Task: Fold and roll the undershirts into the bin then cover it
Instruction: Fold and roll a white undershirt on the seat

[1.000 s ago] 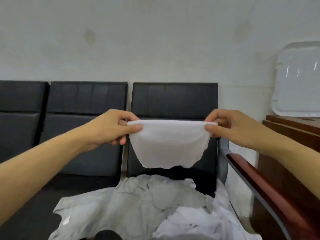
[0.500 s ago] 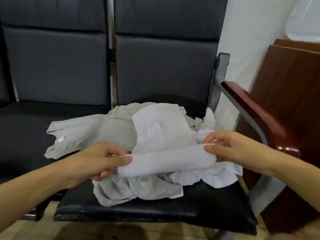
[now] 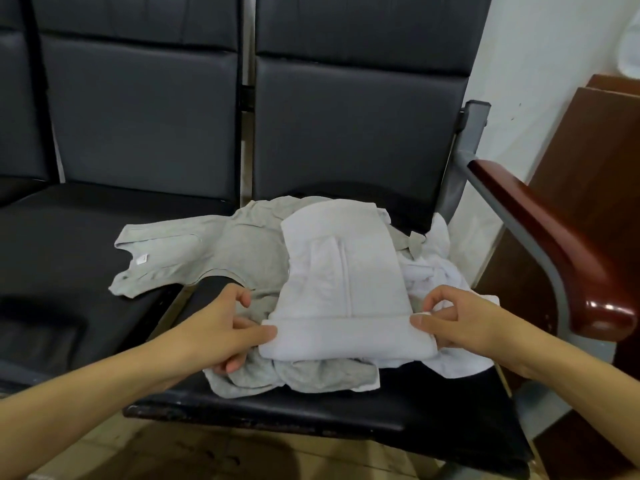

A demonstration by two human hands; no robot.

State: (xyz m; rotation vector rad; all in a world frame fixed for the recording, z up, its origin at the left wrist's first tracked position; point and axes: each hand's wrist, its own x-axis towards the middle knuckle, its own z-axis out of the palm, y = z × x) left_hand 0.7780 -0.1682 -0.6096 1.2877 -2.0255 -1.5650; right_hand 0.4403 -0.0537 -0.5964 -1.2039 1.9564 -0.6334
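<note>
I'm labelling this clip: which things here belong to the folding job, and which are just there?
Job:
- white undershirt, its near edge pinched by left hand and right hand
- grey undershirt
- white garments

Just there:
- black seats
- wooden armrest

Your bare left hand (image 3: 227, 329) pinches the near left end of the folded white cotton undershirt (image 3: 341, 299), thumb on top. Your bare right hand (image 3: 460, 323) pinches its right end likewise, both forearms reaching forward.
</note>
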